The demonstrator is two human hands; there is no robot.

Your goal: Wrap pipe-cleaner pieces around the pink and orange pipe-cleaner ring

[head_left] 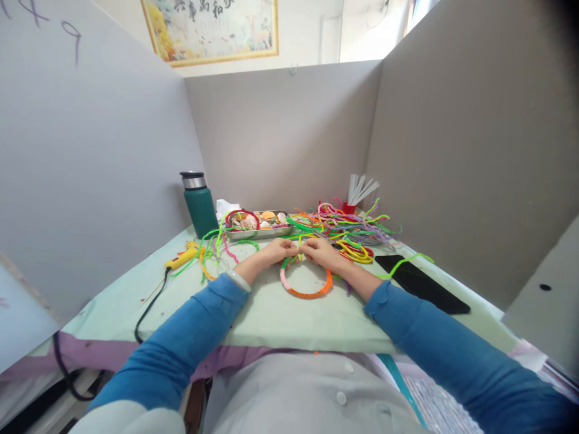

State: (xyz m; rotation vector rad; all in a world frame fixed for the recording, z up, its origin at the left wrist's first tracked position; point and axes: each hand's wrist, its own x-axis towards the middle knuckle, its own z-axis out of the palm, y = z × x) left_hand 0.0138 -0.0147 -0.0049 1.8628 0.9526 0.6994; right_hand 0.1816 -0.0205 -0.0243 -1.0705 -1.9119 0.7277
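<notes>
A ring wrapped in orange, pink and green point(310, 295) lies on the pale green tabletop point(280, 328) in front of me. At its far side my left hand point(283, 248) and my right hand point(316, 250) are close together with fingertips pinched. Between the fingertips shows a short yellow strand point(300, 242), which both hands appear to hold. The green part of the ring is beside my left fingers, and my hands hide part of the ring's far edge.
Behind my hands are a metal tray point(271, 232) of small decorations and a heap of coloured pipe cleaners point(344, 224). A green bottle point(199, 208) and yellow glue gun point(181, 256) are left; a black phone-like slab point(423, 283) is right. Grey partitions point(284, 132) enclose the table.
</notes>
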